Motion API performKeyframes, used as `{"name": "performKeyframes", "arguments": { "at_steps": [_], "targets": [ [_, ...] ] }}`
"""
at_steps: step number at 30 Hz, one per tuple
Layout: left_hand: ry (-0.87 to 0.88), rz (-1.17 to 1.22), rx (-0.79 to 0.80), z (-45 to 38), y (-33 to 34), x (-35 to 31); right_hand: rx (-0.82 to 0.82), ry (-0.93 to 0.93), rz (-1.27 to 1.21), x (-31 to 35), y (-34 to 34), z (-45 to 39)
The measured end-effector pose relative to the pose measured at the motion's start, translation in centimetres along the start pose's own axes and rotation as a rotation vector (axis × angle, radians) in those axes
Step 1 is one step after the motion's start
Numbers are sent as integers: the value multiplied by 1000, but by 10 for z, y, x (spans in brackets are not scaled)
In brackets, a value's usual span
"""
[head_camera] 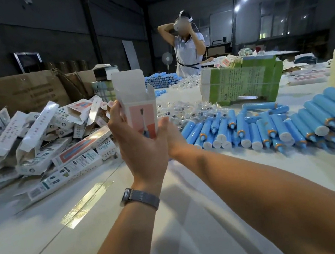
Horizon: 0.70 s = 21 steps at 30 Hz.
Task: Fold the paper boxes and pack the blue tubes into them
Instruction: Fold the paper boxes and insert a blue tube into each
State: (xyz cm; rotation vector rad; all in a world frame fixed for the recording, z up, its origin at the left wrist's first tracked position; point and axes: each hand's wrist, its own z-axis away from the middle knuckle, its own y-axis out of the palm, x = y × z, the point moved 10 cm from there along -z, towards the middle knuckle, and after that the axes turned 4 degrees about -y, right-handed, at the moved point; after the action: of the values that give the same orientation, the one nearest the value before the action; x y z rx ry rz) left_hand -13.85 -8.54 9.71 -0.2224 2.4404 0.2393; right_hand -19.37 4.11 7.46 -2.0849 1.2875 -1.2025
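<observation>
Held upright at frame centre: a white paper box with a pink panel and a toothbrush picture (140, 113), top flap standing open, body squared up, mouth apparently vacant. Gripped by the left hand (136, 140), thumb and fingers wrapped round its lower half from the left. Pressed against its lower right edge by the right hand (169, 135); whether those fingers curl under the bottom cannot be told, being hidden behind the box and the left hand.

Judged early in this cycle: one box erected, bottom closure unseen, nothing loaded yet. Piled at left of frame, a heap of white printed cartons (40, 137), some flat, some half-opened, sealed or not too jumbled to say. Lying at right of frame, rows of blue plastic tubes with orange collars and white caps (271, 126) on the white table (198, 220), well apart from the held box. Left to do, by the look of it: picking a tube, sliding it in, tucking the top flap, then repeating through a large stock.
</observation>
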Motion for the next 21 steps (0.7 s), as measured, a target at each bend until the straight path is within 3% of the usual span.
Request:
{"name": "performKeyframes", "arguments": {
  "at_steps": [5,11,18,21],
  "targets": [
    [-46,126,201,15,23,-2,-365,46,-228,-12,-93,14],
    [-25,119,337,36,44,-7,-639,-72,-643,0,-208,79],
    [-23,87,330,51,52,-14,-509,-325,-522,47,-233,111],
    [-33,95,316,53,53,-13,-514,-365,-349,55,-232,113]
  ]
}}
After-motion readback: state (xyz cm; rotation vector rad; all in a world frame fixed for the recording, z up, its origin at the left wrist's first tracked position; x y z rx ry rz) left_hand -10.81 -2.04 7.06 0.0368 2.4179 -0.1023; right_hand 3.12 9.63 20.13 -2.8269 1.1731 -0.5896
